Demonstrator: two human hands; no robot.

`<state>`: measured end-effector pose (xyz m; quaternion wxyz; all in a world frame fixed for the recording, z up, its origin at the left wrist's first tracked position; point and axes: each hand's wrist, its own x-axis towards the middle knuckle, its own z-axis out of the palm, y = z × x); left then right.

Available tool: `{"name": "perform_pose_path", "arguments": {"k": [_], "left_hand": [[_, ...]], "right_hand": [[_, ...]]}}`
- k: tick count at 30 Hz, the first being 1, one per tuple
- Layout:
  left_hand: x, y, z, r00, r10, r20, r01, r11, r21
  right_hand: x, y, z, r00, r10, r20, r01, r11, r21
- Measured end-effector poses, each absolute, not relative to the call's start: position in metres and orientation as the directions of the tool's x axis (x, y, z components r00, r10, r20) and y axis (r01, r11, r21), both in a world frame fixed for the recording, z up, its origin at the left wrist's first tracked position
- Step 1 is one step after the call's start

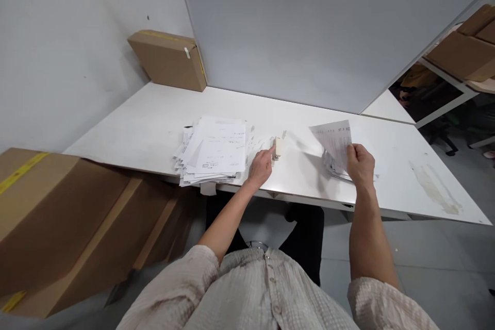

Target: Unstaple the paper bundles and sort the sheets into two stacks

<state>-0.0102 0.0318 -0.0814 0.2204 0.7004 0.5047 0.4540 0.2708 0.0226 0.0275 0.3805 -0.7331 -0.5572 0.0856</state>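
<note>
My right hand (361, 164) pinches a printed sheet of paper (333, 139) by its right side, lifted and tilted above a stack of papers (335, 169) on the right part of the table. My left hand (260, 167) rests on the tabletop with its index finger stretched out to a small beige block (278, 147), touching its left side; the other fingers are loosely curled and partly hidden. Left of that hand lies a thick, uneven pile of papers (222, 147) with printed and handwritten marks.
The white table (301, 185) has dark smudges around the beige block. A cardboard box (170, 62) stands at the back left against a grey panel (301, 26). Large cardboard boxes (58, 206) crowd the left side. More boxes (464, 54) sit on a shelf at the far right.
</note>
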Motion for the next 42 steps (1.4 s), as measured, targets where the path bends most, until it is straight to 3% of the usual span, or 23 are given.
{"name": "perform_pose_path", "arguments": {"k": [3, 5, 8, 11, 13, 16, 18, 20, 23, 30, 35, 37, 39, 42], "left_hand": [[-0.01, 0.025, -0.074, -0.005, 0.95, 0.312, 0.162, -0.307, 0.938], [-0.008, 0.017, -0.068, 0.086, 0.979, 0.184, -0.148, -0.171, 0.974], [-0.005, 0.007, -0.062, 0.253, 0.966, 0.05, -0.432, 0.067, 0.9], [-0.007, 0.006, -0.063, 0.233, 0.972, -0.029, -0.545, 0.155, 0.824], [-0.01, 0.009, -0.067, 0.206, 0.977, -0.057, -0.568, 0.167, 0.806], [-0.015, 0.014, -0.072, 0.243, 0.967, -0.077, -0.548, 0.202, 0.812], [-0.017, 0.016, -0.073, 0.267, 0.96, -0.082, -0.541, 0.22, 0.812], [-0.017, 0.016, -0.074, 0.268, 0.96, -0.087, -0.547, 0.225, 0.807], [-0.017, 0.015, -0.075, 0.274, 0.959, -0.079, -0.558, 0.225, 0.798], [-0.016, 0.017, -0.078, 0.267, 0.96, -0.089, -0.564, 0.23, 0.793], [-0.017, 0.017, -0.077, 0.267, 0.959, -0.096, -0.563, 0.236, 0.792], [-0.017, 0.016, -0.076, 0.268, 0.958, -0.1, -0.565, 0.24, 0.789], [-0.017, 0.016, -0.074, 0.263, 0.959, -0.106, -0.578, 0.244, 0.779], [-0.015, 0.015, -0.072, 0.242, 0.963, -0.121, -0.604, 0.247, 0.758]], "right_hand": [[0.239, -0.009, 0.037, 0.305, 0.916, 0.26, 0.536, 0.061, -0.842], [0.22, -0.023, 0.034, 0.246, 0.95, 0.192, 0.388, 0.085, -0.918], [0.206, -0.03, 0.023, 0.111, 0.992, 0.061, 0.256, 0.031, -0.966], [0.22, -0.013, 0.013, 0.054, 0.998, -0.011, 0.299, -0.027, -0.954], [0.246, 0.009, 0.009, 0.219, 0.972, 0.082, 0.497, -0.039, -0.867], [0.291, 0.046, 0.0, 0.424, 0.855, 0.298, 0.798, -0.198, -0.569], [0.315, 0.066, -0.009, 0.445, 0.856, 0.265, 0.852, -0.313, -0.419], [0.33, 0.079, -0.019, 0.467, 0.873, 0.145, 0.849, -0.396, -0.348], [0.34, 0.085, -0.032, 0.507, 0.862, 0.028, 0.819, -0.471, -0.328], [0.348, 0.084, -0.034, 0.503, 0.864, 0.03, 0.795, -0.449, -0.408], [0.341, 0.083, -0.024, 0.461, 0.887, 0.04, 0.866, -0.44, -0.237], [0.33, 0.075, -0.014, 0.419, 0.898, 0.138, 0.906, -0.401, -0.136], [0.312, 0.058, 0.0, 0.338, 0.893, 0.297, 0.941, -0.318, -0.115], [0.281, 0.02, 0.026, 0.23, 0.827, 0.513, 0.947, -0.069, -0.314]]}}
